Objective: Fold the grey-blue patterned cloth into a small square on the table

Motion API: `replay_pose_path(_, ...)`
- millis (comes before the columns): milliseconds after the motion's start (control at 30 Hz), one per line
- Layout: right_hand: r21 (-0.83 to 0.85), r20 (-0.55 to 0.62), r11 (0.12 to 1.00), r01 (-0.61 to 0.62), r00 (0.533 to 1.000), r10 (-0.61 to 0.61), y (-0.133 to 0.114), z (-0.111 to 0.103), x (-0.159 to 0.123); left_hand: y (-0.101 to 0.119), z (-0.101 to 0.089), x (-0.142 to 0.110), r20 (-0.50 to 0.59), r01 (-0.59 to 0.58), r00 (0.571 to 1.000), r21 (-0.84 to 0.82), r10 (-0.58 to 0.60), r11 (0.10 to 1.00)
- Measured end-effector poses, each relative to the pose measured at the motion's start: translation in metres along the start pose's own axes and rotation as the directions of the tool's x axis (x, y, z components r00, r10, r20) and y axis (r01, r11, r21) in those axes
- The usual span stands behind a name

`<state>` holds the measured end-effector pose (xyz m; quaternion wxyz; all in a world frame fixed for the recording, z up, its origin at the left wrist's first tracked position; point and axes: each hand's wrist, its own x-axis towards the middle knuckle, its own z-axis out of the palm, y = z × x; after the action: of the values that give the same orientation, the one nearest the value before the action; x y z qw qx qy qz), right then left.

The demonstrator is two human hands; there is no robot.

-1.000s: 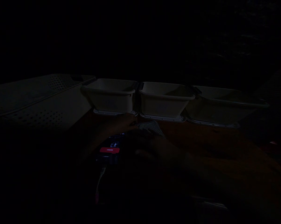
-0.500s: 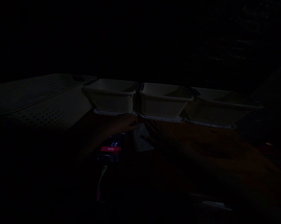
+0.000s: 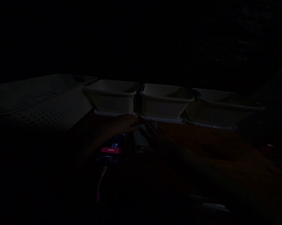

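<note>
The picture is very dark. A small grey-and-white patterned piece, which looks like a folded cloth (image 3: pixel 137 139), lies on the brown table (image 3: pixel 201 143). My left hand (image 3: pixel 126 123) is at its far left corner, fingers curled together and seemingly pinching the edge. Flat across the cloth's right part rests my right hand (image 3: pixel 156 136), with its fingers stretched forward and apart. Left of the cloth, beneath my left forearm, a phone (image 3: pixel 111 150) shows a lit screen with a red bar. A pale cable (image 3: pixel 101 179) runs from the phone's near end.
Three pale bins stand in a row behind my hands: a left bin (image 3: pixel 115 102), a middle bin (image 3: pixel 163 107) and a right bin (image 3: pixel 215 112). A large perforated basket (image 3: pixel 70 106) is at the left. Something thin and pale (image 3: pixel 215 206) lies near the lower right.
My right hand has shifted slightly left over the cloth and covers more of its near part. My left hand stays in about the same place.
</note>
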<state>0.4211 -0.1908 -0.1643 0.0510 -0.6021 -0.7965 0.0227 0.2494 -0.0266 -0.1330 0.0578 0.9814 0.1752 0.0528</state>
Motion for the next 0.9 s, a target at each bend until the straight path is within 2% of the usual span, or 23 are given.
replay_pose_path(333, 0.023, 0.011, 0.999, 0.036, 0.999, -0.036, -0.008, -0.005, -0.003, -0.001, 0.001, -0.001, -0.004, -0.017, 1.000, 0.003, 0.017, 1.000)
replay_pose_path(533, 0.067, 0.067, 0.996, 0.051, 0.996, -0.056, -0.026, -0.016, -0.006, -0.002, 0.001, -0.001, -0.010, -0.013, 1.000, 0.004, 0.013, 1.000)
replay_pose_path(767, 0.116, 0.132, 0.992, 0.056, 0.989, -0.072, -0.033, -0.021, -0.009, -0.005, 0.004, 0.000, -0.011, -0.022, 1.000, -0.007, 0.022, 1.000)
replay_pose_path(900, 0.206, 0.160, 0.971, 0.125, 0.974, -0.159, -0.035, -0.028, -0.011, -0.006, 0.004, 0.000, -0.009, -0.022, 1.000, -0.021, 0.021, 1.000)
